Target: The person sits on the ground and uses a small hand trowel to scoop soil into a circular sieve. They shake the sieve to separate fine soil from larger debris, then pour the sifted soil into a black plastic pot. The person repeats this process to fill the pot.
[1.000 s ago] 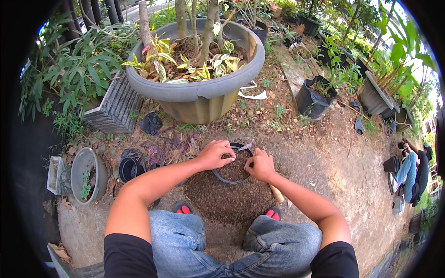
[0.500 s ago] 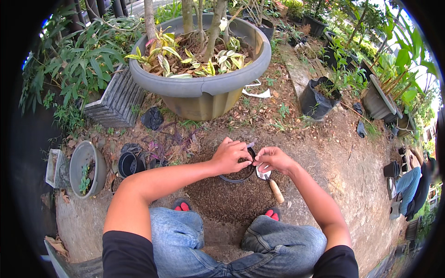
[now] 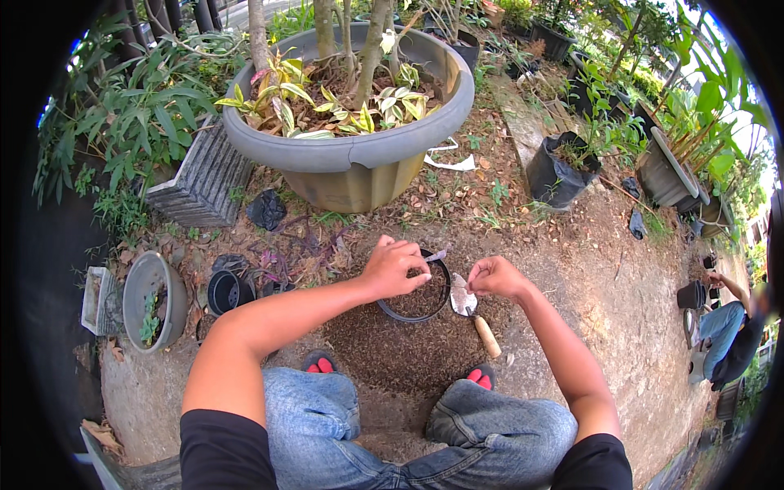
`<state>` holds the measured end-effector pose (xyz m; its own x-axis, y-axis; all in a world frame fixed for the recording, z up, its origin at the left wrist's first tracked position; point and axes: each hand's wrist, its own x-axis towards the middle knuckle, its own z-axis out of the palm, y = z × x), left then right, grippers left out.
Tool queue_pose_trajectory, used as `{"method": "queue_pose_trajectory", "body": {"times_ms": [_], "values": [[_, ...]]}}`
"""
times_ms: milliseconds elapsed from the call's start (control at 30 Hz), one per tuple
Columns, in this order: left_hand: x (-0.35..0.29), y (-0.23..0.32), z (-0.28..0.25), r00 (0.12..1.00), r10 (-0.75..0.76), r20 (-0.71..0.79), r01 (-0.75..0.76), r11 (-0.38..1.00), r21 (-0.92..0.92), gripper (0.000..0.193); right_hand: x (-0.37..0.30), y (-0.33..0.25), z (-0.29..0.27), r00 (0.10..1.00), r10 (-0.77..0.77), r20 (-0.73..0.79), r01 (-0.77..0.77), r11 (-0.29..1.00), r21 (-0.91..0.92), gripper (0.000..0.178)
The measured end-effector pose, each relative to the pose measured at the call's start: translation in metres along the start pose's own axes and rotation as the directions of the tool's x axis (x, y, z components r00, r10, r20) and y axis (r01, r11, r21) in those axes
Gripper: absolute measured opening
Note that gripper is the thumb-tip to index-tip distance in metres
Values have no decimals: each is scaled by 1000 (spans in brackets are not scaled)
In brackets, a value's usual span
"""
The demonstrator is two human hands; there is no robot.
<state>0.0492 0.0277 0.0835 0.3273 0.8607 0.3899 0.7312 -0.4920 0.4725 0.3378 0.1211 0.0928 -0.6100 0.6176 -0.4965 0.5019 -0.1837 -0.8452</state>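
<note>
A round black plant pot (image 3: 412,319) filled with dark soil sits on the ground in front of me. Over its left and far side hovers my left hand (image 3: 395,268), its fingers bent together; whatever they pinch is too small to make out. A pale purplish cutting or leaf (image 3: 438,255) shows at the pot's far rim, just beyond the fingertips. To the right of the pot, my right hand (image 3: 498,278) is closed in a pinch, its contents hidden. Close below it lies a small trowel (image 3: 487,336) with a wooden handle, its soiled metal blade toward the pot.
Loose dark soil (image 3: 384,359) spreads around the pot, up to my sandalled feet. A large grey planter (image 3: 351,153) with thin trunks stands ahead. Smaller pots (image 3: 229,290) are at the left, a black grow bag (image 3: 559,175) at the right. Another person (image 3: 731,335) sits far right.
My hands, close together over the pot's right rim before, have drawn apart: the left one leftward, the right one rightward. More of the pot and the trowel blade shows now.
</note>
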Motion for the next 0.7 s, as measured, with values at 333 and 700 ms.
{"method": "queue_pose_trajectory", "body": {"times_ms": [333,700], "values": [[-32,-55,-20,832,-447,328,445,891,86,49,-1,9,17,948,28,-317,-289,497,-819,37],[-36,-57,-20,816,-324,479,216,939,266,50,10,59,20,953,118,-279,-293,595,-749,41]]}}
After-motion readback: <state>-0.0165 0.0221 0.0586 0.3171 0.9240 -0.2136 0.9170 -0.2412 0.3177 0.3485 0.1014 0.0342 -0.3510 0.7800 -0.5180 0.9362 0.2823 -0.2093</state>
